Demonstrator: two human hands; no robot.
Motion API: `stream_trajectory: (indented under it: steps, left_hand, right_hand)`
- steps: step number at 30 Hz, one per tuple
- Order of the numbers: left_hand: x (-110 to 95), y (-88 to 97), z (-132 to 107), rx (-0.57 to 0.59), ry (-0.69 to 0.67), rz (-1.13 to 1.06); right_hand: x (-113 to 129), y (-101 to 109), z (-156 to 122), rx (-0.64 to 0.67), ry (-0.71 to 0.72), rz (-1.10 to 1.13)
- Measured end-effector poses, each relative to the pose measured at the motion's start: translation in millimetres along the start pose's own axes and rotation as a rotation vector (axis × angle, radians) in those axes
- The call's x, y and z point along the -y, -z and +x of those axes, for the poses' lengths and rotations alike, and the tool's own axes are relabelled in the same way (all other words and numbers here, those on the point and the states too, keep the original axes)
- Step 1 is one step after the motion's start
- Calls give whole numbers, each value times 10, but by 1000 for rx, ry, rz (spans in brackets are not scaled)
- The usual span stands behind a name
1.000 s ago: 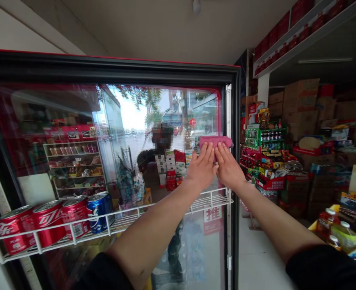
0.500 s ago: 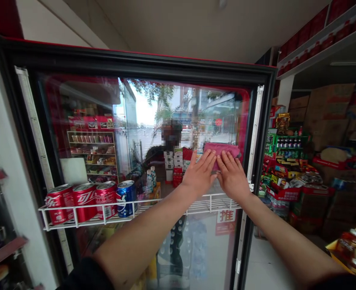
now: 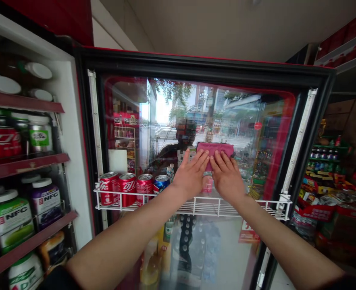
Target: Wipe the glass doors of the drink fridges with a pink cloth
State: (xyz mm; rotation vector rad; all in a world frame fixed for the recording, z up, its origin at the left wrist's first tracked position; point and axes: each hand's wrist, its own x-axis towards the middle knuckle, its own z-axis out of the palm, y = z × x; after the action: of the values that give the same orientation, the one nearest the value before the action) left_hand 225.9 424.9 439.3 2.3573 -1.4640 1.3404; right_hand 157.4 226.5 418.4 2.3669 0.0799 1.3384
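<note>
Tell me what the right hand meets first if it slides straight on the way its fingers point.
The pink cloth: the right hand lies with its fingertips on it. Past that, bare glass of the door, then probably the black top frame.

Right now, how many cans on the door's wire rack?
4: three red cans at the left end of the wire rack, one blue can right of them. More may hide behind the left hand.
</note>
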Motion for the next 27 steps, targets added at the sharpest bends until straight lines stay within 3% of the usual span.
stream_trajectory:
  steps: [10,27]
  left_hand:
    - [836,245,-719,20,79,44]
    - [1897,558,-1687,63,231,129]
  right_hand:
    - [953,150,581,22,94,89]
    - [2347,252,1389,68,235,194]
